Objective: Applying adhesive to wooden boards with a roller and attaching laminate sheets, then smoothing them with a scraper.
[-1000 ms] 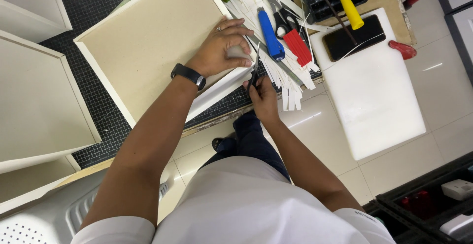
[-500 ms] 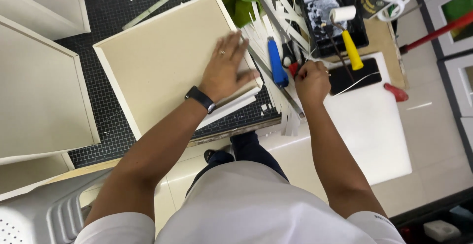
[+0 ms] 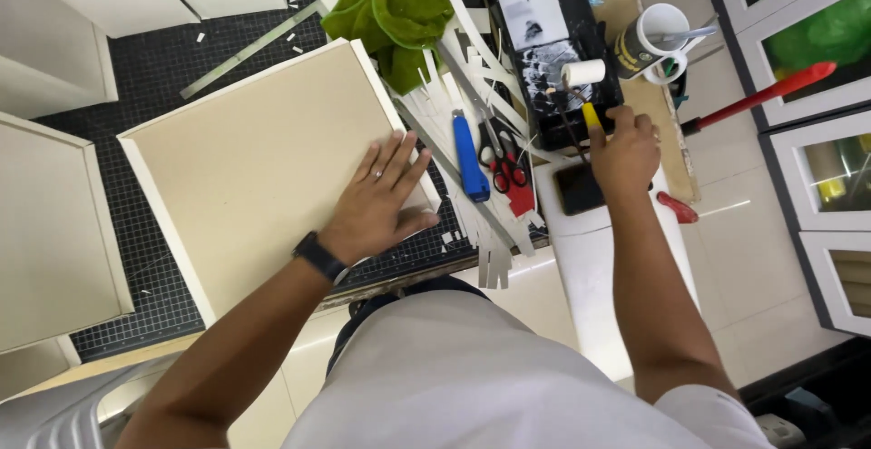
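My left hand (image 3: 379, 200) lies flat, fingers spread, on the right part of a beige board (image 3: 249, 154) that rests on a black gridded cutting mat (image 3: 136, 268). A dark watch sits on that wrist. My right hand (image 3: 624, 148) is closed around the yellow handle of a small paint roller (image 3: 582, 77), whose white roll lies in a black paint tray (image 3: 544, 36). Between my hands lie a blue utility knife (image 3: 468, 157), red-handled scissors (image 3: 508, 172) and several white strips (image 3: 472, 68).
A green cloth (image 3: 390, 14) lies beyond the board. A metal ruler (image 3: 249, 48) rests on the mat. A mug (image 3: 653, 41) stands right of the tray. A dark phone (image 3: 578, 190) and red-handled tool (image 3: 762, 95) lie near my right hand. White panels (image 3: 54, 231) stand at left.
My right hand has moved from the board's near edge up and right to the roller handle. My left hand stays on the board, now spread flat.
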